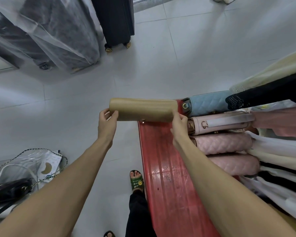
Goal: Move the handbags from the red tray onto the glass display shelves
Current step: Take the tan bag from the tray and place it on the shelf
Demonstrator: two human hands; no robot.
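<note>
Tan bag (143,109): long, rolled-looking handbag, held level and crosswise over the far end of the tray, its left half out over the floor; small metal clasp (143,121) on the near edge.
Left hand (108,122): at the bag's left end, fingers (114,114) curled round that end, gripping it.
Right hand (179,124): at the bag's right end, fingers (177,116) closed on that end, gripping it.
Tray (167,185): red, ribbed, scuffed; long side running away from the viewer; left strip bare.
Blue bag (207,103): quilted, on the tray's far right, just beside the tan bag's right end.
Pale pink bag (219,124): smooth, with a strap along its top, next to the blue bag on the near side.
Quilted pink bags: two, side by side nearer still, one (224,142) touching the pale pink bag, the other (234,164) behind it toward the viewer.
Garments (280,151): pale and dark fabrics along the right edge, overlapping the bags' right ends.
Floor (75,93): pale grey tiles.
Sandal (137,180): green, on a foot just left of the tray.
Clear bag (32,161): plastic, with a chain strap, low left on the floor; black bag (9,189) beside it.
Suitcases: one black (116,19) on wheels at the top; others wrapped in plastic film (58,31) to its left.
</note>
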